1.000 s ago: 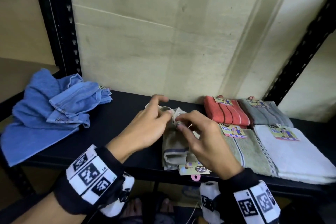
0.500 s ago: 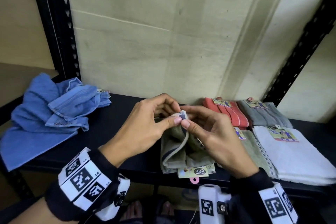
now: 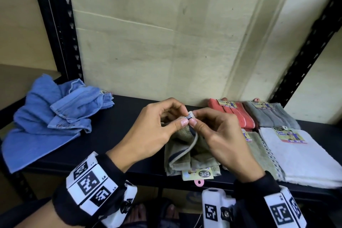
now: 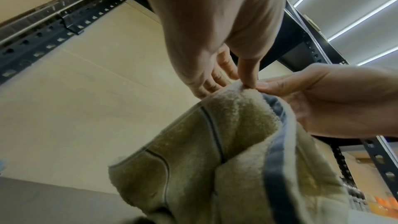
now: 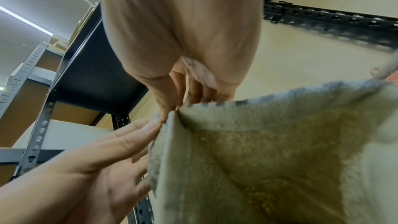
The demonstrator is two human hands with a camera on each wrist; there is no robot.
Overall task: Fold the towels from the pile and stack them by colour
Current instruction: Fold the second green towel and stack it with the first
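Since a second ago: both hands have risen off the shelf and drawn together, lifting the top of the olive towel (image 3: 187,146) with them; a second ago they worked low against the cloth.

Left hand (image 3: 157,131): thumb and forefinger pinch the towel's upper corner. Grip grasping the olive towel. In the left wrist view the thumb tip presses into the pile at the corner, left hand (image 4: 215,40) seen from below.

Right hand (image 3: 220,135): thumb and forefinger pinch the same corner, thumbnails of the two hands almost touching. Grip grasping the olive towel too. Right wrist view shows the right hand (image 5: 183,40) nipping the edge, checked border running off to the right.

Olive towel: hangs from the pinched corner, dark blue stripe curving down its fold; lower part rests on the front edge of the black shelf (image 3: 114,127), paper tag (image 3: 198,174) overhanging the lip.

Left end of shelf: crumpled blue towels (image 3: 46,120), unfolded pile.

Right end: folded red towel (image 3: 231,114) and grey towel (image 3: 270,114) at the back, folded olive-green towel (image 3: 262,152) and white towel (image 3: 299,157) in front, side by side, each tagged.
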